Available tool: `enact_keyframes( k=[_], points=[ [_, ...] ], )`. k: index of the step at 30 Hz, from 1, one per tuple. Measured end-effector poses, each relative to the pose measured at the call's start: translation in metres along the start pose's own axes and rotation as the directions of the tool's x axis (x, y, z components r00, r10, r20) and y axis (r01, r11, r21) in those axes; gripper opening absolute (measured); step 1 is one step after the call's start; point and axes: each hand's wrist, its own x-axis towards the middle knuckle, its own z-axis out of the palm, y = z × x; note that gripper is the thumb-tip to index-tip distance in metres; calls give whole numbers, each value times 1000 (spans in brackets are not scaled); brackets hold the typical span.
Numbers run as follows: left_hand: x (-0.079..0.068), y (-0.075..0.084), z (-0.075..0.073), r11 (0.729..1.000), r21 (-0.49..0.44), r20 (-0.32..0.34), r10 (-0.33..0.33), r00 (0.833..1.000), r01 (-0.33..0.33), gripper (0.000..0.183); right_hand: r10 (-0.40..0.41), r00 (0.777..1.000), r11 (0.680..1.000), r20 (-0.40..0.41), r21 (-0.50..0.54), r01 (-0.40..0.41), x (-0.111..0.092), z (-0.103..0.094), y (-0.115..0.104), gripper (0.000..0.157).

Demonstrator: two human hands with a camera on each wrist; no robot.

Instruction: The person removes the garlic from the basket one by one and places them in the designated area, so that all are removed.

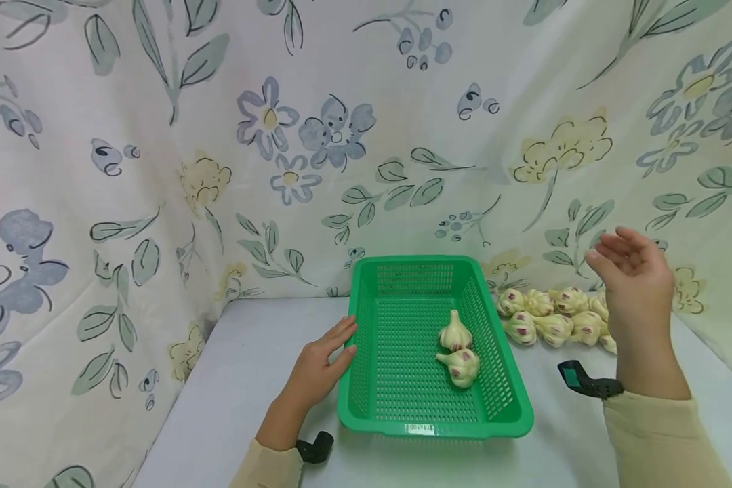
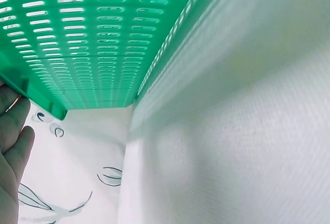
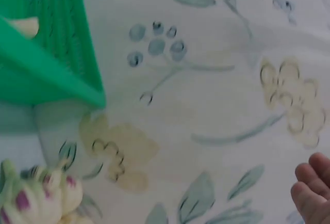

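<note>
A green perforated plastic basket [image 1: 427,428] stands on the white table, with two garlic bulbs [image 1: 455,333] lying toward its right side. My left hand [image 1: 320,366] rests its fingertips on the basket's left rim, fingers extended. In the left wrist view, those fingers [image 2: 15,126] are beside the green rim. My right hand [image 1: 637,291] is raised above the table at the right, fingers loosely bent and nothing in them. Beneath and left of it lie several more garlic bulbs [image 1: 555,329] in rows. The right wrist view catches its fingertips [image 3: 314,182] at the edge.
A floral curtain [image 1: 341,169] hangs behind the table and along the left. The garlic rows sit close to the basket's right wall. Each wrist wears a black strap [image 1: 592,386] with a small device. White tabletop [image 1: 250,352] stretches left of the basket.
</note>
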Motion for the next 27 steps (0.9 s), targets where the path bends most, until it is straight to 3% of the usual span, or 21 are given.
enact_keyframes(
  k=[4,6,9,12,15,19,21,27],
  points=[
    [0,0,0,1000,0,8,-10,1000,10,45,-108,979,994,172,-12,112,-6,42,-17,56],
    [0,1,0,1000,-2,18,-21,1000,21,45,-132,960,984,245,-85,157,-11,61,-19,56],
    [0,2,0,1000,-4,24,-26,999,26,46,-127,931,961,343,-191,202,-18,87,-17,57],
    [0,2,0,1000,-5,20,-28,999,28,46,-107,899,947,424,-232,222,-24,112,-10,59],
    [0,2,-1,1000,1,17,-30,999,30,45,-62,853,933,518,-273,233,-29,136,4,60],
    [0,0,-1,1000,2,15,-31,999,31,45,64,762,885,644,-390,255,-38,165,25,63],
    [0,-1,-1,999,0,16,-33,999,33,46,127,729,858,673,-444,259,-42,175,36,64],
    [-1,-1,-2,999,-1,23,-34,999,34,46,242,702,776,670,-568,275,-46,178,67,68]
  ],
)
